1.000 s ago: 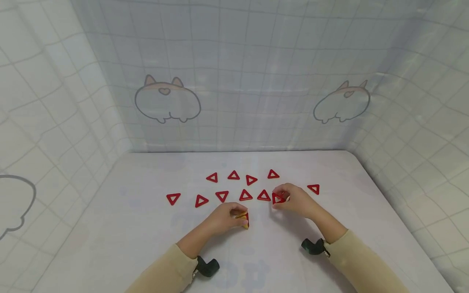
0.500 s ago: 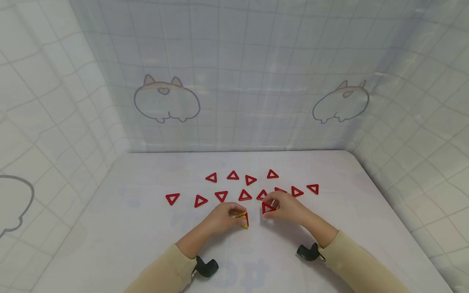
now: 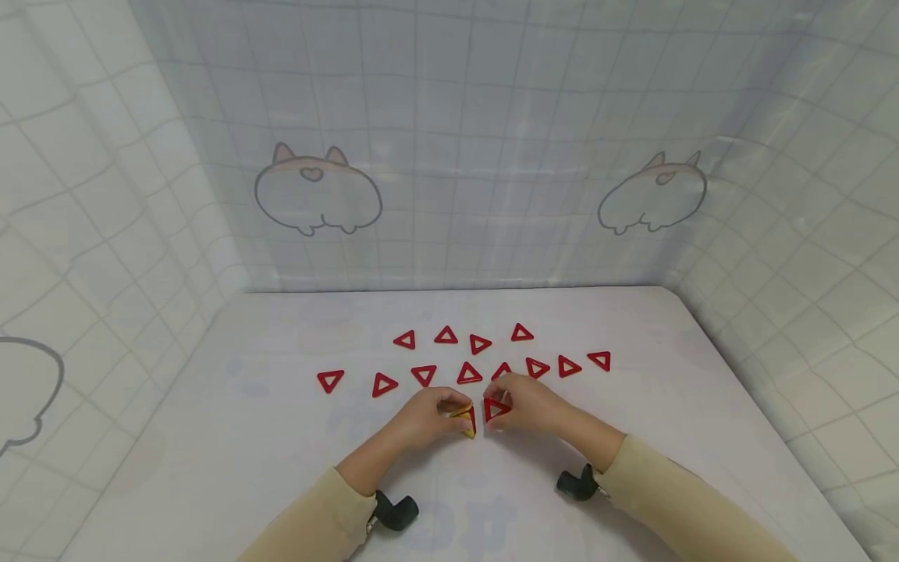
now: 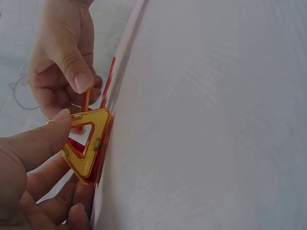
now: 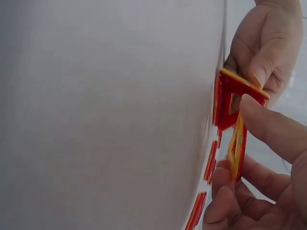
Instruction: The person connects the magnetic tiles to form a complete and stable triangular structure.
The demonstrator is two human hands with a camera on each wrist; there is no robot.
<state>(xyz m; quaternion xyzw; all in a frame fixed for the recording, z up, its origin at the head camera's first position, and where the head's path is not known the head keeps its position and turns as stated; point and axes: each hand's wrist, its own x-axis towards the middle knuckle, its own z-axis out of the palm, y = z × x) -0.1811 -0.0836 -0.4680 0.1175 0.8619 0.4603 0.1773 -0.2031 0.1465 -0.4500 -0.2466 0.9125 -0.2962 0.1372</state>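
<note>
In the head view my left hand [image 3: 427, 419] stays near the middle of the white table. It pinches a small set of joined triangular magnetic tiles [image 4: 100, 125], yellow on one side and red on the other, standing at angles to each other. My right hand [image 3: 532, 406] pinches one triangular tile [image 3: 488, 410], whose red side faces the head camera. In the right wrist view its yellow side shows. This tile is right beside the joined set; a narrow gap parts them in the head view, while touching cannot be told from the wrist views.
Beyond the hands, several red triangular tiles lie flat in two loose rows, among them a near-row tile [image 3: 469, 375], a far-row tile [image 3: 446, 336] and a right-end tile [image 3: 600, 360]. One is partly covered by my right hand. A patterned curtain [image 3: 463, 156] stands behind the table.
My right hand has moved left with its tile, from the near row toward the joined tiles, uncovering tiles behind it. My left hand has hardly moved.
</note>
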